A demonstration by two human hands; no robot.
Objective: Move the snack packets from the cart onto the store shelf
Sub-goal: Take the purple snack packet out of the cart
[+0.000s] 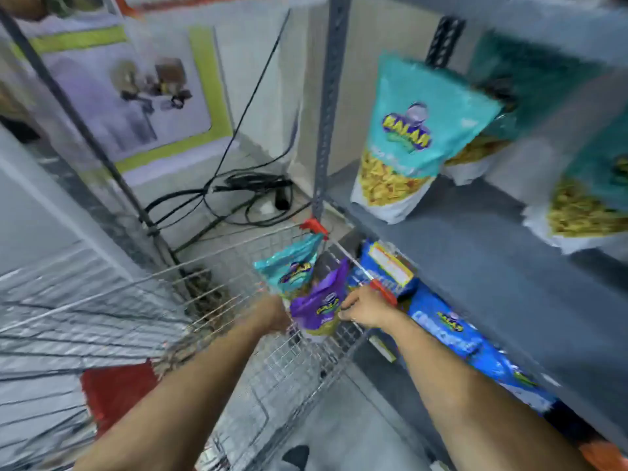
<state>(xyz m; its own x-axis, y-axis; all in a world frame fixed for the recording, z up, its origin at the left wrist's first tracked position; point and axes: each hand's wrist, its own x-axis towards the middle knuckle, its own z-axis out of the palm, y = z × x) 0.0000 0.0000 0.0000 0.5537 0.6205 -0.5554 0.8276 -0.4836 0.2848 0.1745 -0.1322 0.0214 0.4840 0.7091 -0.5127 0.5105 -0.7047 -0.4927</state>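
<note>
Both my arms reach down into the wire cart (278, 368). My right hand (365, 309) pinches the right edge of a purple snack packet (319, 309) that stands in the cart's far corner. On the packet's left side my left hand (273, 314) is closed on it, its fingers partly hidden. Just behind the purple one stands a teal snack packet (292, 266) in the cart. On the grey shelf (475, 253) to the right, a teal packet (411, 137) stands upright, with more teal packets (584, 205) beside and behind it. The picture is blurred by motion.
Blue packets (452, 334) lie on the lower shelf beside the cart's right rim. A perforated grey upright (328, 107) marks the shelf's left end. Black cables (238, 195) lie on the floor beyond the cart. A red panel (115, 392) shows at the cart's near side.
</note>
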